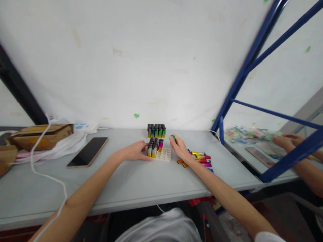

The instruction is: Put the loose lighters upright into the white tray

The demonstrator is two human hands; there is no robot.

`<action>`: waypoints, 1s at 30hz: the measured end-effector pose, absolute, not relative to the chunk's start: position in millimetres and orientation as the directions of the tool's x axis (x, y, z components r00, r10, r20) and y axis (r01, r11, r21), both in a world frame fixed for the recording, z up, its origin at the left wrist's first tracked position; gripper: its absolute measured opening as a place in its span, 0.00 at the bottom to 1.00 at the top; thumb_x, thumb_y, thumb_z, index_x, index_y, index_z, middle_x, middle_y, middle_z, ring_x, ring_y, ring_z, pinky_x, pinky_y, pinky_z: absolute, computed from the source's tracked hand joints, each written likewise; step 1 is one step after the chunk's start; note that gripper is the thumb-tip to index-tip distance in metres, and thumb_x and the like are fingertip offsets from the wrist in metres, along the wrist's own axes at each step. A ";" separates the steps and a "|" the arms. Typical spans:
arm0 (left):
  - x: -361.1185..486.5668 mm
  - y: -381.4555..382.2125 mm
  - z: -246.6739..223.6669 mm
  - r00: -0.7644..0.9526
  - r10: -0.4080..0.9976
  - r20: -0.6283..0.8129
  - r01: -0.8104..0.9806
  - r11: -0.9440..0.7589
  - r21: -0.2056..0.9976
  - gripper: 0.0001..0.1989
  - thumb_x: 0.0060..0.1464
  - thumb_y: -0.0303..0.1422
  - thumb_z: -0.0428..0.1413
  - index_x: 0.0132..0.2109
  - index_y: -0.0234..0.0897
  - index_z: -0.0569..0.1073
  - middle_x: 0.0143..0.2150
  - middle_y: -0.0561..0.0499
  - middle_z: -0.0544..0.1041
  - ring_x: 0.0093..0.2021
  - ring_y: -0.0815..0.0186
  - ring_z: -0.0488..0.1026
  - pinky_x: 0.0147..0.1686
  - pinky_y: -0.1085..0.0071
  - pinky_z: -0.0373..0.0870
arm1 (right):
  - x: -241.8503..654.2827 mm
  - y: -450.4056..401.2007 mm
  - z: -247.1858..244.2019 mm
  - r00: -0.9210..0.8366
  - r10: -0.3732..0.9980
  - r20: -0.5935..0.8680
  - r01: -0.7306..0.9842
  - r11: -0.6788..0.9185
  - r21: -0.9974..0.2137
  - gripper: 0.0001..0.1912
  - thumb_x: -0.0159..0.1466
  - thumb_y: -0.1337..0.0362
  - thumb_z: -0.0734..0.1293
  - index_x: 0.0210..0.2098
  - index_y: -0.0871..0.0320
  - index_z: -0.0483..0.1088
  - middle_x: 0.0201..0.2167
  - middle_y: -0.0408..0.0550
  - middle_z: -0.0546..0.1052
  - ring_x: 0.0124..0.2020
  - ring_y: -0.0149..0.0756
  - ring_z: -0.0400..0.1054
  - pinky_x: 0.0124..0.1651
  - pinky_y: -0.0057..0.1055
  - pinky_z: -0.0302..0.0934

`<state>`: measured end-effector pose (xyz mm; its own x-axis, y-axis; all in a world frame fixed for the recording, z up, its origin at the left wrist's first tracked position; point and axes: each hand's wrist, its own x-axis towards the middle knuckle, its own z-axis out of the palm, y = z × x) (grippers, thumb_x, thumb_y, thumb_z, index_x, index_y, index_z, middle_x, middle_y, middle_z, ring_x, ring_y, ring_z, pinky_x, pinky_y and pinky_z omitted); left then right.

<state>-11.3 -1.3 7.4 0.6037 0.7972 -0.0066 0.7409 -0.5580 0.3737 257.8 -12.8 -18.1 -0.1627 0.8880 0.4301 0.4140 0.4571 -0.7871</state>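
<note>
My left hand [138,150] rests on the table with thumb and fingers apart, beside a white tray [164,155] with round slots. Several upright lighters [152,148] fill the tray's left part, and its right slots are bare. Pinched in my right hand [177,144], just right of the tray, is a green lighter [173,137]. Behind the tray stands a block of upright lighters [156,131] with black tops. Loose lighters [202,160] in gold, red, purple and blue lie to the right, partly under my right forearm.
A phone [88,152] lies on the left, near a cardboard box [42,134] and white plastic wrap. A white cable [51,176] hangs across the left side. Blue metal bars [233,90] edge the table's right; beyond them are another person's hands [290,141].
</note>
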 end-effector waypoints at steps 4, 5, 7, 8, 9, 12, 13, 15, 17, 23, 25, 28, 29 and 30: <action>-10.9 -1.6 7.8 0.606 0.796 0.008 0.738 -0.566 0.369 0.35 0.45 0.60 0.61 0.48 0.34 0.76 0.42 0.44 0.77 0.41 0.54 0.74 0.41 0.64 0.71 | 249.1 -21.5 -13.8 -0.108 0.883 0.457 0.430 0.456 -0.779 0.27 0.69 0.43 0.59 0.22 0.54 0.56 0.19 0.37 0.58 0.24 0.30 0.54 0.30 0.29 0.48; -10.7 -1.8 8.0 0.602 0.798 0.010 0.740 -0.563 0.367 0.34 0.45 0.60 0.61 0.47 0.34 0.76 0.42 0.45 0.77 0.40 0.54 0.74 0.41 0.64 0.71 | 248.1 -21.7 -14.3 -0.102 0.886 0.452 0.432 0.449 -0.782 0.26 0.68 0.44 0.59 0.21 0.54 0.56 0.19 0.37 0.57 0.24 0.30 0.54 0.30 0.30 0.47; -10.4 -2.6 8.6 0.594 0.805 0.009 0.747 -0.555 0.366 0.34 0.45 0.59 0.61 0.47 0.35 0.76 0.41 0.45 0.77 0.40 0.55 0.74 0.40 0.65 0.71 | 247.2 -20.2 -16.7 -0.088 0.889 0.449 0.443 0.438 -0.782 0.24 0.66 0.48 0.59 0.20 0.54 0.55 0.18 0.37 0.57 0.23 0.30 0.53 0.30 0.30 0.46; -10.2 -3.1 9.0 0.591 0.806 0.008 0.749 -0.552 0.366 0.33 0.45 0.59 0.62 0.47 0.35 0.76 0.41 0.45 0.77 0.39 0.55 0.74 0.39 0.65 0.71 | 247.3 -19.0 -18.2 -0.080 0.890 0.449 0.451 0.434 -0.780 0.22 0.65 0.50 0.59 0.20 0.54 0.55 0.18 0.37 0.57 0.23 0.30 0.54 0.30 0.30 0.45; -10.0 -3.6 9.4 0.589 0.808 0.006 0.751 -0.550 0.366 0.33 0.45 0.59 0.62 0.47 0.35 0.76 0.41 0.45 0.77 0.39 0.55 0.74 0.39 0.65 0.71 | 247.6 -17.8 -19.6 -0.073 0.891 0.449 0.459 0.429 -0.778 0.21 0.64 0.51 0.58 0.19 0.54 0.55 0.18 0.38 0.57 0.23 0.31 0.54 0.30 0.30 0.45; -9.4 -5.4 11.2 0.584 0.812 0.000 0.755 -0.544 0.367 0.33 0.45 0.58 0.62 0.48 0.36 0.76 0.42 0.45 0.77 0.40 0.55 0.74 0.40 0.65 0.71 | 249.0 -16.2 -21.0 -0.071 0.888 0.454 0.481 0.429 -0.764 0.19 0.63 0.53 0.58 0.19 0.54 0.56 0.18 0.38 0.58 0.24 0.31 0.54 0.30 0.31 0.44; -9.3 -5.8 11.8 0.584 0.812 -0.004 0.756 -0.542 0.367 0.33 0.46 0.58 0.62 0.49 0.36 0.76 0.42 0.45 0.77 0.41 0.55 0.74 0.40 0.65 0.71 | 249.4 -16.6 -20.3 -0.076 0.883 0.463 0.489 0.438 -0.754 0.19 0.64 0.53 0.58 0.20 0.54 0.56 0.18 0.38 0.57 0.24 0.31 0.54 0.30 0.31 0.44; -9.3 -6.1 12.7 0.588 0.808 -0.009 0.752 -0.543 0.372 0.33 0.46 0.57 0.62 0.50 0.36 0.76 0.42 0.45 0.77 0.42 0.54 0.74 0.41 0.65 0.71 | 249.9 -18.8 -17.4 -0.095 0.867 0.490 0.505 0.466 -0.726 0.21 0.66 0.51 0.59 0.21 0.54 0.56 0.19 0.37 0.57 0.24 0.31 0.53 0.30 0.30 0.45; -9.4 -5.8 13.0 0.597 0.802 -0.007 0.745 -0.551 0.377 0.33 0.46 0.57 0.62 0.50 0.35 0.76 0.43 0.45 0.77 0.43 0.54 0.74 0.43 0.65 0.71 | 250.1 -22.0 -13.4 -0.135 0.847 0.514 0.517 0.503 -0.692 0.22 0.69 0.48 0.59 0.23 0.54 0.58 0.20 0.37 0.58 0.25 0.31 0.53 0.31 0.30 0.46; -10.1 -4.3 11.1 0.612 0.791 0.001 0.727 -0.564 0.393 0.35 0.47 0.59 0.61 0.51 0.35 0.76 0.44 0.44 0.77 0.43 0.54 0.74 0.43 0.65 0.71 | 251.1 -26.0 -6.4 -0.300 0.767 0.568 0.525 0.630 -0.573 0.21 0.75 0.49 0.54 0.32 0.55 0.63 0.28 0.43 0.69 0.30 0.34 0.63 0.37 0.30 0.56; -10.3 -4.2 10.6 0.599 0.801 0.004 0.738 -0.554 0.386 0.35 0.46 0.59 0.62 0.50 0.35 0.76 0.43 0.45 0.77 0.41 0.54 0.74 0.42 0.64 0.71 | 252.1 -24.5 -6.2 -0.336 0.730 0.595 0.553 0.665 -0.503 0.22 0.76 0.49 0.54 0.32 0.55 0.64 0.31 0.46 0.71 0.34 0.36 0.65 0.40 0.30 0.57; -10.5 -4.4 10.8 0.598 0.801 -0.004 0.742 -0.552 0.381 0.35 0.45 0.59 0.62 0.49 0.35 0.76 0.42 0.44 0.78 0.41 0.54 0.75 0.41 0.64 0.72 | 253.7 -23.1 -5.7 -0.401 0.738 0.542 0.607 0.658 -0.447 0.24 0.76 0.47 0.54 0.29 0.54 0.63 0.28 0.44 0.71 0.31 0.35 0.63 0.38 0.31 0.55; -10.5 -4.5 11.1 0.598 0.801 -0.006 0.742 -0.551 0.383 0.35 0.45 0.59 0.62 0.50 0.35 0.76 0.43 0.44 0.78 0.41 0.54 0.75 0.41 0.64 0.72 | 254.1 -23.1 -5.6 -0.415 0.755 0.508 0.621 0.643 -0.448 0.25 0.76 0.47 0.54 0.28 0.54 0.62 0.26 0.43 0.70 0.28 0.34 0.61 0.36 0.30 0.54; -10.4 -4.7 11.5 0.597 0.802 -0.007 0.742 -0.548 0.386 0.35 0.45 0.59 0.62 0.50 0.35 0.76 0.43 0.44 0.78 0.41 0.54 0.75 0.41 0.64 0.72 | 254.4 -23.4 -5.6 -0.422 0.769 0.481 0.631 0.629 -0.453 0.25 0.75 0.46 0.54 0.28 0.54 0.62 0.24 0.42 0.69 0.26 0.34 0.60 0.35 0.30 0.53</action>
<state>-10.4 -4.7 11.5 0.5968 0.8023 -0.0071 0.7420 -0.5485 0.3855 254.4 -23.4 -5.6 -0.4216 0.7689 0.4807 0.6311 0.6294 -0.4533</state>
